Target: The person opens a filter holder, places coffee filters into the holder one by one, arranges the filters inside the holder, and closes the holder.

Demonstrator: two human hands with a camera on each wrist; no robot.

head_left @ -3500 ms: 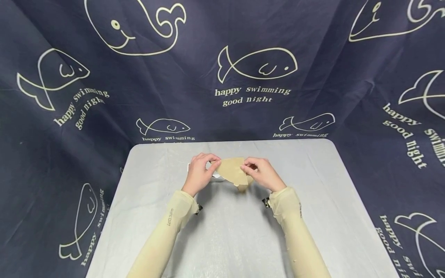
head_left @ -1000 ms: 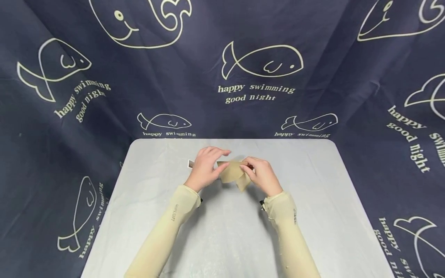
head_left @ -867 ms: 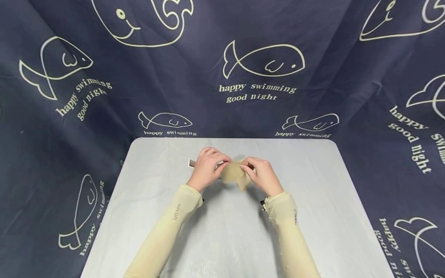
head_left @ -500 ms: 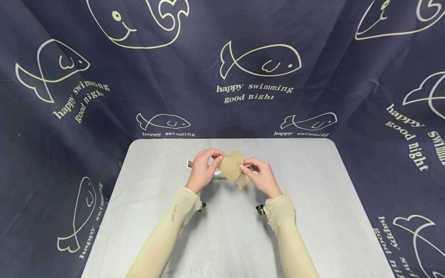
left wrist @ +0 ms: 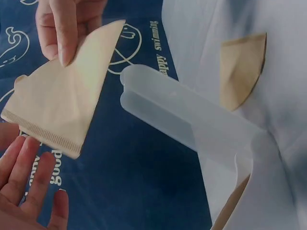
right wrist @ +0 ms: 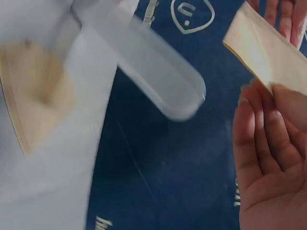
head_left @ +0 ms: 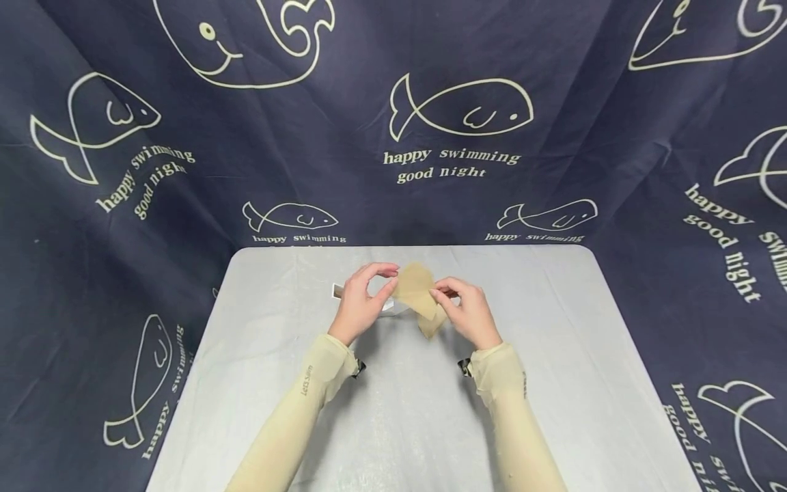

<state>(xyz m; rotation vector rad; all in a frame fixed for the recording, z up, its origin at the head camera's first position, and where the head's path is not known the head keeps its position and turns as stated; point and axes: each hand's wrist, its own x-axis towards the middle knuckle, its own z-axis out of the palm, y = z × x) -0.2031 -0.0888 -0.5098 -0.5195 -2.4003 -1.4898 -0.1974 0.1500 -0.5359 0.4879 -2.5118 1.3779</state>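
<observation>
My right hand pinches a tan paper coffee filter between thumb and fingers, above the table. In the left wrist view the held filter hangs tilted, its crimped seam toward the left hand. My left hand is at the filter's left side, thumb and fingers parted; in its wrist view the straight fingers lie just under the seam. Whether a fingertip touches the paper is hard to tell. A second coffee filter lies on the table below, partly hidden in the head view.
A translucent plastic holder stands beside the left hand, brown paper showing at its near end. A white-edged piece with brown inside peeks out left of that hand. The white table meets a dark blue fish-print curtain.
Half a second ago the left fingers pinched the filter's left corner; now they have parted. The filter has tilted in the right hand's pinch. Earlier, both hands held it spread between them.
</observation>
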